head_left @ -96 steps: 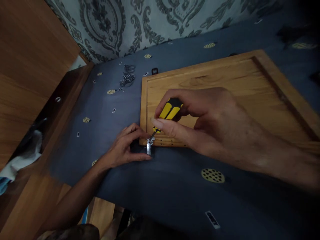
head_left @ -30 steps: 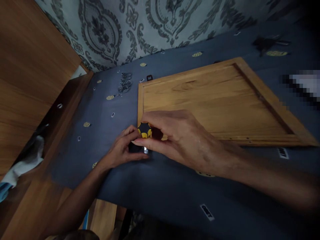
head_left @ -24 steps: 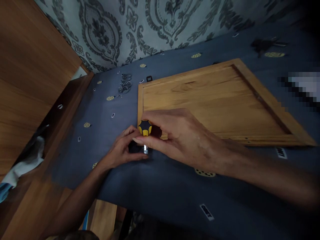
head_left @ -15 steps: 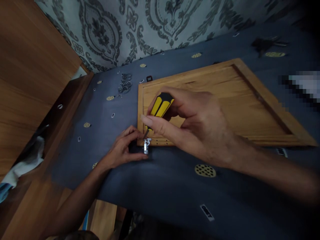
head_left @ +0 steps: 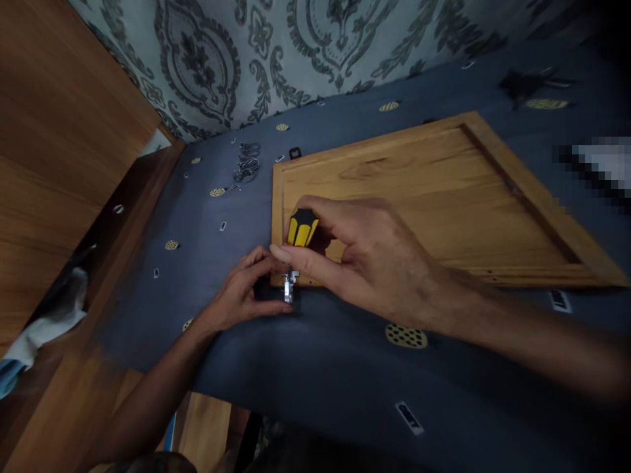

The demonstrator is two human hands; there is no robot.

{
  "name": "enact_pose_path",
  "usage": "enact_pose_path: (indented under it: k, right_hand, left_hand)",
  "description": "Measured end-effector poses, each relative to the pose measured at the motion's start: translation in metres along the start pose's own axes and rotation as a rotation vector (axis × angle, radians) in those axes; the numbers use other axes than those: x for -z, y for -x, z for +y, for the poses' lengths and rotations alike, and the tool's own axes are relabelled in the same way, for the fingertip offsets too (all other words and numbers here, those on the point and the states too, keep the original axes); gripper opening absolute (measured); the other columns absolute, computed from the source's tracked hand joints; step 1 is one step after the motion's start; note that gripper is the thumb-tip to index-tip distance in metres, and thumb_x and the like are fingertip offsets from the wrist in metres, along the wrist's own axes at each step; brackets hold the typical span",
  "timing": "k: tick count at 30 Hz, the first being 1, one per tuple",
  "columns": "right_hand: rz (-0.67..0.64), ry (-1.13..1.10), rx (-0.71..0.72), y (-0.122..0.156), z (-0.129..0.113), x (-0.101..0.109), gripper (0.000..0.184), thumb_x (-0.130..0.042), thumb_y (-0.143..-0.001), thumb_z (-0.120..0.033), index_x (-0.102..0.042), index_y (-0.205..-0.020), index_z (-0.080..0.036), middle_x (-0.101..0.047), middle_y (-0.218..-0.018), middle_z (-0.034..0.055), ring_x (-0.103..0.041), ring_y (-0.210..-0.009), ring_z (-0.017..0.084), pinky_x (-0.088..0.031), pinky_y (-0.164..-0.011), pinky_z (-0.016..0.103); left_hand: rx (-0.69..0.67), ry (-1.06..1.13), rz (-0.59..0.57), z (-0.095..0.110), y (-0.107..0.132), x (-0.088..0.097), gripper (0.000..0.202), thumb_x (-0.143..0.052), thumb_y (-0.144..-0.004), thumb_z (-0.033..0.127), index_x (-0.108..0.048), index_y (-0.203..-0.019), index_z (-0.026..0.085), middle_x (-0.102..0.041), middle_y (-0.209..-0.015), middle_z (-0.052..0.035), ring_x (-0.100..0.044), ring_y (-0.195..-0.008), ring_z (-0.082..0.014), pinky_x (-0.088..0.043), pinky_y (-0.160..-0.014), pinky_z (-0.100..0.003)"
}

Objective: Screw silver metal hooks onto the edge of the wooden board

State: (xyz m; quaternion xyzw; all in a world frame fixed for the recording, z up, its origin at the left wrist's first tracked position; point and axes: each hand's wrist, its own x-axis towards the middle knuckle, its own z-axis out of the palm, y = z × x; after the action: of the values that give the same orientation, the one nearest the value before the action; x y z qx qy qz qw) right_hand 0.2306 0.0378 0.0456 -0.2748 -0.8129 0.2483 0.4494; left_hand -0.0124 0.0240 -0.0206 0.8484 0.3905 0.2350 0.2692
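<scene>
— What is lying over on the left?
— A blue patterned cloth (head_left: 207, 276) is covering the surface, and a cluster of shiny wire hooks (head_left: 246, 164) is lying at its far left. The left hand (head_left: 241, 289) is resting low on the cloth. Its grip is pinching a small bright metal fitting (head_left: 290, 287) at the near-left corner of the wooden panel (head_left: 444, 190).
— And further right?
— A screwdriver (head_left: 302, 228) with a ribbed yellow-and-black handle is standing nearly upright, tip pointing down at the fitting. The right hand (head_left: 365, 263) is reaching in from the right, its grip clenching the handle between thumb and fingers. The panel, flat, honey-coloured and bordered by a raised frame, is lying on the cloth.
</scene>
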Motion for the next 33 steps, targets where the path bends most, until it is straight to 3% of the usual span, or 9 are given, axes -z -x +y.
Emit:
enact_pose_path:
  k: [16, 33]
  right_hand:
    - [-0.028, -0.005, -0.013, 0.000, 0.002, -0.002, 0.024, -0.059, -0.102, -0.034, -0.050, -0.082, -0.023, -0.059, -0.071, -0.0027, -0.056, -0.063, 0.014, -0.041, -0.058, 0.029]
    - [-0.242, 0.055, 0.056, -0.005, -0.003, 0.010, 0.019, -0.057, -0.103, -0.023, -0.050, -0.085, -0.022, -0.053, -0.069, -0.0043, -0.050, -0.060, 0.013, -0.036, -0.059, 0.029]
  left_hand:
    - [0.023, 0.017, 0.008, -0.001, 0.001, 0.000, 0.055, -0.078, -0.082, 0.065, -0.072, -0.115, 0.023, -0.065, -0.107, -0.0068, -0.062, -0.100, -0.0257, -0.053, -0.088, -0.038]
    - [0.030, 0.049, -0.010, -0.004, 0.003, -0.002, 0.052, -0.081, -0.083, 0.058, -0.070, -0.123, 0.026, -0.064, -0.108, -0.0049, -0.062, -0.104, -0.0251, -0.054, -0.093, -0.038]
